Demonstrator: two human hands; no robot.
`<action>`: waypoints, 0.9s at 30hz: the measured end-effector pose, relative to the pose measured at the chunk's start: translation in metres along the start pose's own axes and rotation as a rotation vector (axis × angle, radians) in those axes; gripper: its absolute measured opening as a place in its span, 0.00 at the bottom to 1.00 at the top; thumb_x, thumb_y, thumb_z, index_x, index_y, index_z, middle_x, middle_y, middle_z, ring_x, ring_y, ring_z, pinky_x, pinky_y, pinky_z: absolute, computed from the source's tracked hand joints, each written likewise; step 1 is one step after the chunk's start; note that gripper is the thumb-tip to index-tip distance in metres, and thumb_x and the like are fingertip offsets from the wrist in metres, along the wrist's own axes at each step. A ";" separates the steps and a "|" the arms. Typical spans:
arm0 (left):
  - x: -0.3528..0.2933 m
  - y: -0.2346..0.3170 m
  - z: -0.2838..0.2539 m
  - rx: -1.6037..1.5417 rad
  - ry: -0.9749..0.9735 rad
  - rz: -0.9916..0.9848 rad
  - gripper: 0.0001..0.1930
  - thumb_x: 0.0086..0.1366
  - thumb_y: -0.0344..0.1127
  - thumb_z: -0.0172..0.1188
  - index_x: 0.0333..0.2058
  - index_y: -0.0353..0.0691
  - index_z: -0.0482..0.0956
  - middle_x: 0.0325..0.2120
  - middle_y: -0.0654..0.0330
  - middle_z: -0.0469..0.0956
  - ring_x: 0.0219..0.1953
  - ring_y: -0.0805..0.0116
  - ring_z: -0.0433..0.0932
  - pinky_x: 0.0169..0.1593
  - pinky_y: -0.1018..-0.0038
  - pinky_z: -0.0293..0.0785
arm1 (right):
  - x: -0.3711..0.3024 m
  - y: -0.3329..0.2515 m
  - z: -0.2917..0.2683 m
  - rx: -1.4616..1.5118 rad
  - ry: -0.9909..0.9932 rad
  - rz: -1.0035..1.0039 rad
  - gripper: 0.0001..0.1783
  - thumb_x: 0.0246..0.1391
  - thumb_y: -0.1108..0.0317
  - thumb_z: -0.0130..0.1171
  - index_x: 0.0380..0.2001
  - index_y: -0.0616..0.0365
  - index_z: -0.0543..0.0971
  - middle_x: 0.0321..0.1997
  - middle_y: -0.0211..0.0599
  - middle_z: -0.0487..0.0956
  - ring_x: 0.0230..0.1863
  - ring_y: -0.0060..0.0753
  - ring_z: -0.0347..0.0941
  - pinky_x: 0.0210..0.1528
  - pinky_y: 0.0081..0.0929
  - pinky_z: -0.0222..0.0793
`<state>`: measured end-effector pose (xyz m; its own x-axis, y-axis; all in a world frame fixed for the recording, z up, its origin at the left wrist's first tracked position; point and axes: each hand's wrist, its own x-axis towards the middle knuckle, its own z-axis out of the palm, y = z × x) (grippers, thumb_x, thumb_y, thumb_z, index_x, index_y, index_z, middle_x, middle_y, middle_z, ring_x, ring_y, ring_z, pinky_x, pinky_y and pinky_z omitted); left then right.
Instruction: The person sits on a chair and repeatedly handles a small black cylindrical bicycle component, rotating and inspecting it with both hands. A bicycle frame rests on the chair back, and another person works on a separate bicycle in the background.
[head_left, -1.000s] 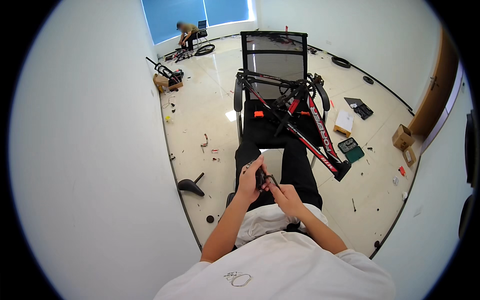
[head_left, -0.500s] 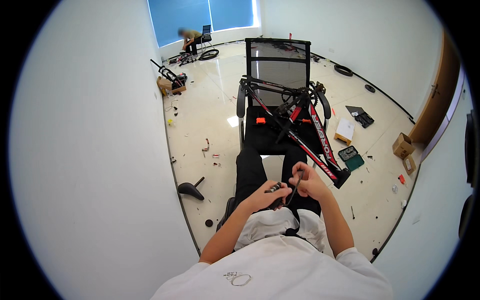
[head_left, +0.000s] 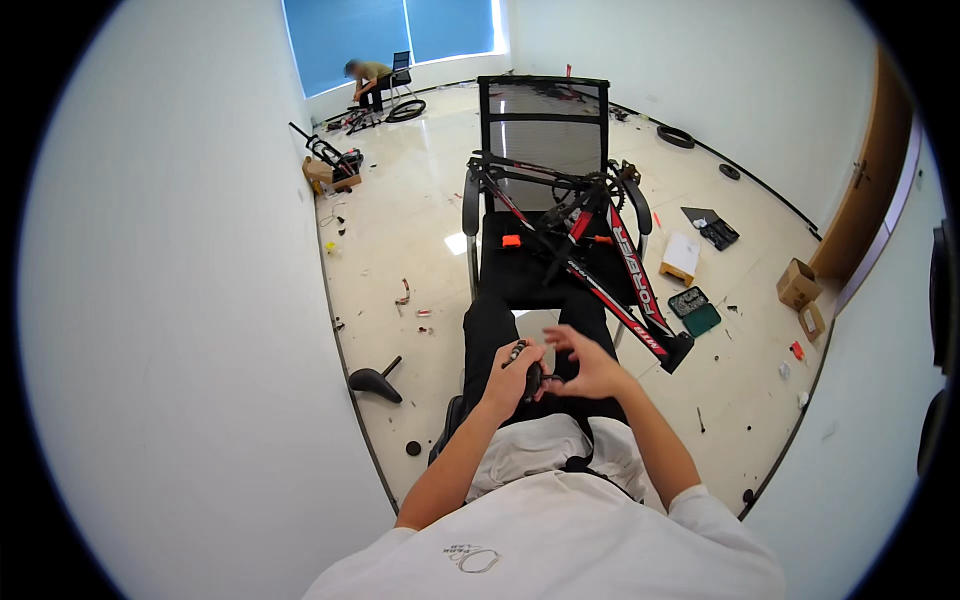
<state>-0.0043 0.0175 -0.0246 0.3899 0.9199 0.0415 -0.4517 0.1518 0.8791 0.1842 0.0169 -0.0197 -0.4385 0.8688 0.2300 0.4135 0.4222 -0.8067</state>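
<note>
In front of my lap, my left hand (head_left: 512, 378) is closed around a small black part with a light-and-dark banded section (head_left: 514, 353). Most of this part is hidden by the fingers, so its exact kind does not show. My right hand (head_left: 590, 370) is close beside it. Its thumb side is on a thin dark L-shaped hex key (head_left: 552, 377), whose short visible length meets the black part. The upper fingers of that hand curve apart above the key. A black, red and white bicycle frame (head_left: 627, 262) leans across the office chair (head_left: 545, 90) facing me.
An orange item (head_left: 511, 241) sits on the chair seat. On the floor lie a saddle with its post (head_left: 376, 384), a green tool case (head_left: 702, 316), a black case (head_left: 716, 234), cardboard boxes (head_left: 798, 284) and a tyre (head_left: 675, 137). Another person (head_left: 372, 80) sits bent forward far off.
The hex key, earlier upright in my right fingers, now lies nearly level against the black part. Both hands have shifted left and closer together, and my right upper fingers have spread.
</note>
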 end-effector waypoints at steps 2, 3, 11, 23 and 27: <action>-0.004 0.000 0.008 -0.002 -0.047 -0.022 0.10 0.64 0.37 0.55 0.25 0.39 0.70 0.17 0.60 0.74 0.14 0.72 0.73 0.14 0.76 0.67 | 0.021 0.004 -0.023 -0.090 0.105 -0.067 0.44 0.38 0.59 0.73 0.59 0.54 0.64 0.54 0.40 0.73 0.54 0.35 0.71 0.52 0.37 0.68; -0.007 0.002 0.014 0.026 -0.072 -0.086 0.09 0.63 0.35 0.53 0.25 0.39 0.70 0.17 0.59 0.74 0.12 0.70 0.71 0.13 0.75 0.66 | 0.031 0.001 -0.032 -0.052 0.181 -0.010 0.43 0.39 0.60 0.72 0.58 0.55 0.65 0.53 0.39 0.74 0.54 0.34 0.71 0.52 0.36 0.68; -0.003 -0.039 0.007 0.100 0.038 0.027 0.09 0.64 0.34 0.51 0.26 0.39 0.74 0.18 0.63 0.73 0.16 0.75 0.72 0.19 0.79 0.66 | -0.004 -0.070 0.010 0.082 0.001 -0.184 0.61 0.30 0.60 0.77 0.67 0.55 0.52 0.67 0.40 0.56 0.66 0.38 0.57 0.63 0.38 0.57; -0.001 -0.009 0.019 -0.284 -0.024 -0.072 0.14 0.63 0.41 0.51 0.22 0.40 0.68 0.18 0.53 0.73 0.19 0.62 0.73 0.27 0.66 0.72 | 0.025 0.013 -0.034 0.009 0.270 0.016 0.24 0.53 0.64 0.64 0.51 0.59 0.71 0.47 0.39 0.79 0.49 0.34 0.75 0.48 0.31 0.71; -0.004 -0.010 0.015 -0.403 -0.125 -0.111 0.16 0.64 0.43 0.45 0.20 0.40 0.64 0.17 0.55 0.69 0.25 0.61 0.71 0.34 0.66 0.69 | 0.026 -0.033 -0.033 -0.009 0.235 -0.090 0.23 0.52 0.63 0.64 0.50 0.58 0.72 0.45 0.37 0.79 0.49 0.30 0.76 0.47 0.29 0.70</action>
<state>0.0110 0.0070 -0.0263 0.5363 0.8432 0.0361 -0.6691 0.3988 0.6271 0.1854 0.0339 0.0301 -0.2766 0.8633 0.4221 0.3882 0.5022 -0.7727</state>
